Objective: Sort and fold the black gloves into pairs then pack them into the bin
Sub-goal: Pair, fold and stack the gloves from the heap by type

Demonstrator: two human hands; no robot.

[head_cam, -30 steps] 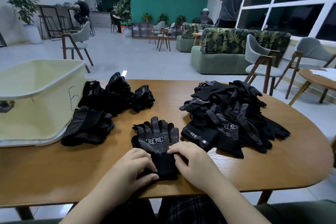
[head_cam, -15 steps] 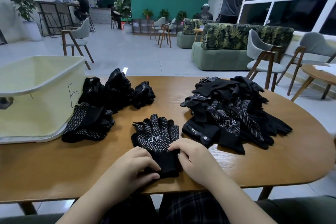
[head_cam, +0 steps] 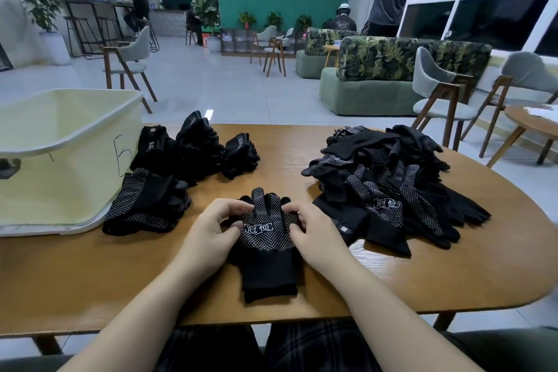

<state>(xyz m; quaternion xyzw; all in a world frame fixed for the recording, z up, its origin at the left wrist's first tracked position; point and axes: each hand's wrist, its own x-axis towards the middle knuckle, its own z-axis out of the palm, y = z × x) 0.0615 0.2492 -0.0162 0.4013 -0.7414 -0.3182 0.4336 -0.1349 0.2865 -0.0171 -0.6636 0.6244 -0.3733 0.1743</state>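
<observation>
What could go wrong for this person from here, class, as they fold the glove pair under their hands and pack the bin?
1. The stacked glove pair might slip out of line as the left hand and right hand fold it.
2. The loose glove heap lies close to the right, so a stray glove could get mixed in.
3. The folded pairs beside the bin may unfold when lifted.

Left hand [head_cam: 208,229]: now up at the palm of the black dotted knit glove pair [head_cam: 267,246], fingers curled on its left edge; a second ago it lay on the cuff.
Right hand [head_cam: 312,231]: likewise off the cuff, now pinching the right edge by the finger bases.
Cuff: now uncovered, near the table edge.
</observation>
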